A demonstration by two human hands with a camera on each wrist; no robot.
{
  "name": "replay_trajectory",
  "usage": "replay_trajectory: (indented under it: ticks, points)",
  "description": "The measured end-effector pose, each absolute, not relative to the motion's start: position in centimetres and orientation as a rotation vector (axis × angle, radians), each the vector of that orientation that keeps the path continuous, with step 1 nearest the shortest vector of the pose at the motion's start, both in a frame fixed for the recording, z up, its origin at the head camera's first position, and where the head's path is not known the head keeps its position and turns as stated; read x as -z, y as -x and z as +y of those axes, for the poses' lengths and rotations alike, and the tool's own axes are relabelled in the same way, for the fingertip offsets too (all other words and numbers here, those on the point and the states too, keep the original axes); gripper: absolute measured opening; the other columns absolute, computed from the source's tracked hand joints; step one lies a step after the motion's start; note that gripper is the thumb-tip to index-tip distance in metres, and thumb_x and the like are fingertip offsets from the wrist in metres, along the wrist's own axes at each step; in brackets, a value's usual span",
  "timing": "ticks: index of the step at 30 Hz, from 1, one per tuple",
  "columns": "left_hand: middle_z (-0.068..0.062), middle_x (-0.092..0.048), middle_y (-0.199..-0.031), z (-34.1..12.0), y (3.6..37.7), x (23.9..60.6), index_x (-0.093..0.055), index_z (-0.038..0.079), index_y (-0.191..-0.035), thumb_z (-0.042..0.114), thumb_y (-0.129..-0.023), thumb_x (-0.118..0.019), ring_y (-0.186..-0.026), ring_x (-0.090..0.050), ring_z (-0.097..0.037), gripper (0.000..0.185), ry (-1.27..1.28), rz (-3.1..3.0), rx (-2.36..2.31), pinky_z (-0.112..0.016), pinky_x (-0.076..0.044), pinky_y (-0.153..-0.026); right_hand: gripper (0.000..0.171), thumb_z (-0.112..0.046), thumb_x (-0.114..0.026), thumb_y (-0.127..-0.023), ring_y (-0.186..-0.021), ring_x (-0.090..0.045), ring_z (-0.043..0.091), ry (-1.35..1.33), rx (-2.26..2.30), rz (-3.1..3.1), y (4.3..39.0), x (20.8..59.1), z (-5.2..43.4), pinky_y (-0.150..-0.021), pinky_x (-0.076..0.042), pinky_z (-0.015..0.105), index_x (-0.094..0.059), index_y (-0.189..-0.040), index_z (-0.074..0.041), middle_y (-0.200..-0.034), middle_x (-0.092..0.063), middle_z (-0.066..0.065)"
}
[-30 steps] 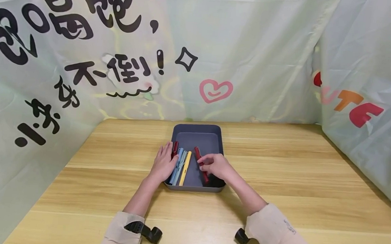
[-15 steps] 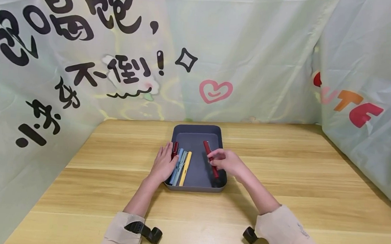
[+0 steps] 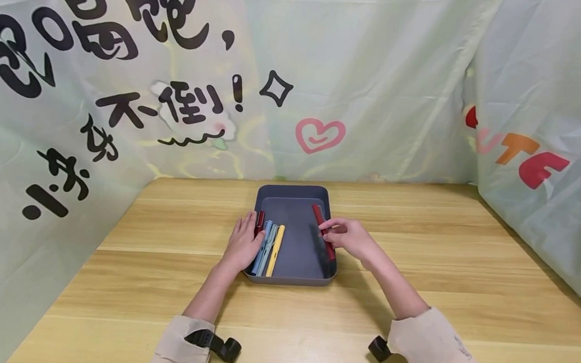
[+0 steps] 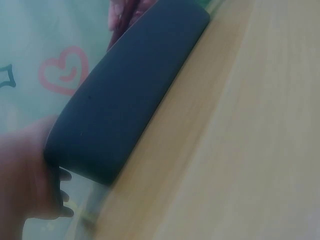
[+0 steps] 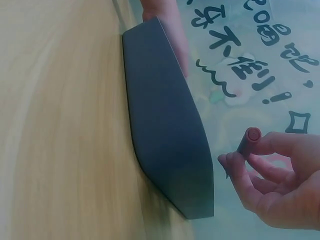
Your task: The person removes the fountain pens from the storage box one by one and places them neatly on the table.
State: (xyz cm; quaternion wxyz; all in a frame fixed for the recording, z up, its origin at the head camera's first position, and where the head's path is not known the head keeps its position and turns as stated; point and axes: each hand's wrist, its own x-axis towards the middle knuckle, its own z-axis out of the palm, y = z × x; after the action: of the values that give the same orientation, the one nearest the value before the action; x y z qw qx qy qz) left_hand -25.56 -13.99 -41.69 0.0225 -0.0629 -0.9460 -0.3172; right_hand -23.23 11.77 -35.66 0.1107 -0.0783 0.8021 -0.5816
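My right hand (image 3: 351, 239) pinches a red pen (image 3: 330, 248) between thumb and fingers at the right side of the dark grey tray (image 3: 297, 266). The pen slants along that side wall, and its round end faces the camera in the right wrist view. On the tray's left wall, my left hand (image 3: 242, 245) holds the rim, thumb inside and fingers along the outside. Beside the thumb lie a dark red pen (image 3: 260, 219), partly hidden by the hand, then a blue pen (image 3: 260, 258), a grey-blue pen (image 3: 268, 253) and a yellow pen (image 3: 275, 251), all lengthwise.
The tray stands on a wooden table (image 3: 442, 259). Behind and beside it hangs a pale printed cloth (image 3: 377, 97) with dark writing and a pink heart. A black wrist camera (image 3: 228, 348) sticks out from the left sleeve, another black camera (image 3: 380, 348) from the right.
My right hand has carried the red pen rightward and slightly back, from the middle of the tray to its right wall. The left hand and the other pens have stayed in place.
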Motion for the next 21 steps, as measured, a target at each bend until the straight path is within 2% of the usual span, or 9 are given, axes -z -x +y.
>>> replay_trajectory:
  ticks: [5, 13, 21]
  points:
    - [-0.017, -0.013, -0.150, -14.0, 25.5, 41.7, -0.017, 0.001, -0.146, 0.031, -0.097, -0.038, -0.135, -0.005, -0.038, 0.061, 0.205, -2.931, 0.978, -0.051, -0.009, -0.106, 0.030, 0.000, -0.053, -0.087, -0.085, -0.060, 0.020, 0.244, 1.731, 2.353, 23.3, 35.7, 12.7, -0.077, -0.049, 0.037, -0.055, -0.115, 0.010, -0.107, -0.060, 0.024]
    - [-0.017, -0.013, -0.150, -14.0, 25.6, 41.6, -0.016, 0.002, -0.146, 0.030, -0.097, -0.039, -0.135, -0.005, -0.038, 0.061, 0.201, -2.927, 0.986, -0.051, -0.009, -0.106, 0.028, 0.000, -0.053, -0.088, -0.099, -0.058, 0.034, 0.251, 1.742, 2.396, 23.5, 35.6, 14.1, -0.079, -0.049, 0.035, -0.055, -0.114, 0.011, -0.107, -0.060, 0.025]
    - [-0.017, -0.012, -0.150, -13.9, 25.5, 41.6, -0.016, 0.001, -0.146, 0.031, -0.097, -0.039, -0.135, -0.005, -0.038, 0.061, 0.195, -2.931, 0.988, -0.051, -0.008, -0.106, 0.029, 0.002, -0.051, -0.088, -0.097, -0.057, 0.038, 0.214, 1.765, 2.416, 23.7, 36.2, 15.2, -0.078, -0.049, 0.035, -0.052, -0.115, 0.013, -0.107, -0.058, 0.029]
